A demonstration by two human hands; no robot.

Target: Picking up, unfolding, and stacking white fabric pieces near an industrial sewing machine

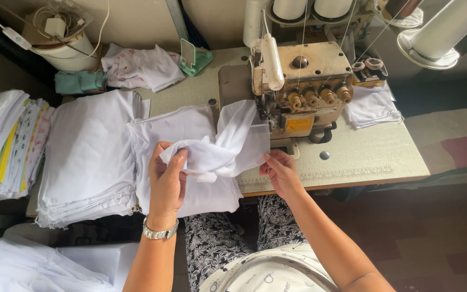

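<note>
Left hand fingers: the left hand (167, 181) has its fingers (181, 158) closed on one end of a white cloth piece (228, 146), pinching it.
Right hand fingers: the right hand (282, 172) has its fingers (268, 158) closed on the other edge of the same cloth.
Cloth: it hangs bunched up between the two hands, just above the front edge of the worktop (363, 148). Its top end lies close to the sewing machine (298, 86).
Wrist: a silver watch (159, 232) sits on the left wrist.
Under the cloth: a flat pile of white fabric (190, 162) lies below the left hand.
Further left: a bigger stack of white fabric (87, 157) sits beside it, and a stack with yellow and printed edges (12, 143) is at the far left.
Behind the machine: big spools of white thread (309, 8) stand there.
Right of the machine: a small folded white piece (371, 108) rests on the worktop.
Back left: a green holder (195, 57) and a crumpled white garment (141, 67) lie near the wall.
</note>
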